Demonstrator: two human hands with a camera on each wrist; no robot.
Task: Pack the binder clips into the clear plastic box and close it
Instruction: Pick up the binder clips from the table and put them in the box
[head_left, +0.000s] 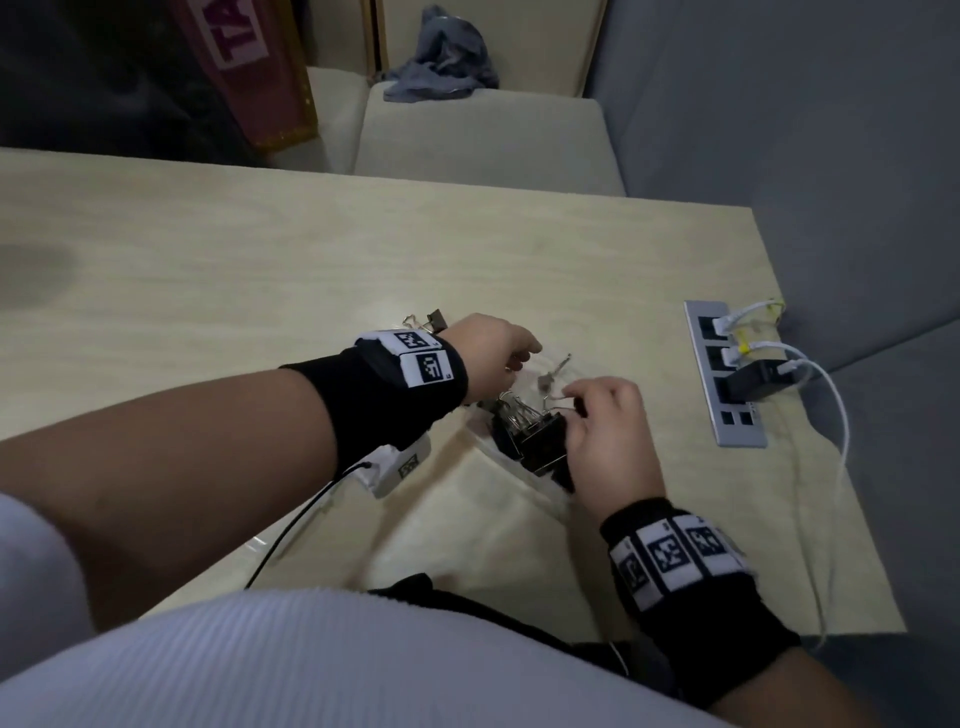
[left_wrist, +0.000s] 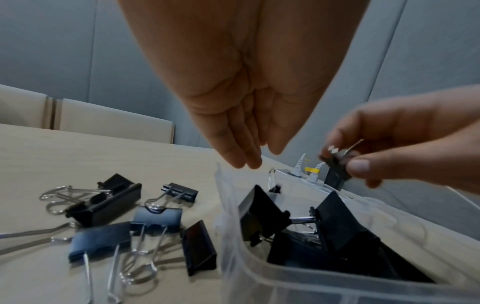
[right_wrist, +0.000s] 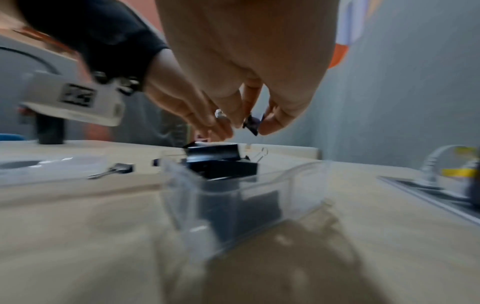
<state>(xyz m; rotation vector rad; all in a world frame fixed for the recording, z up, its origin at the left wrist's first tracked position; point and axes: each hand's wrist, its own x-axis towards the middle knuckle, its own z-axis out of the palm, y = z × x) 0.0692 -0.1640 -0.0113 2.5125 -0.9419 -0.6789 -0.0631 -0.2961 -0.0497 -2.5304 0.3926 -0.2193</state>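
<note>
Clear plastic box (left_wrist: 298, 288): open-topped, on the pale wood table (head_left: 260, 270) between my 2 hands, several black binder clips (left_wrist: 337, 232) already piled inside.
Right hand (head_left: 608, 441): above the box, thumb and fingers pinching 1 small black clip (left_wrist: 336, 170) by its body, silver handles up by my fingertips.
Left hand (head_left: 493, 358): hanging over the box's far-left side with fingers straight, close together and pointing down, nothing in them.
Loose clips (left_wrist: 124, 222): at least 5 black ones lie on the table just left of the box, handles splayed, some overlapping; 1 (head_left: 434, 319) peeks out beyond my left wrist in the head view.
Lid: a clear flat piece (right_wrist: 52, 164) lies on the table to the left in the blurred right wrist view; I cannot tell for certain that it is the lid.
Right of the box: silver socket strip (head_left: 727, 374) set into the table, white cables and a black adapter plugged in.
Far side: beige seat with a crumpled grey cloth (head_left: 441, 57).
</note>
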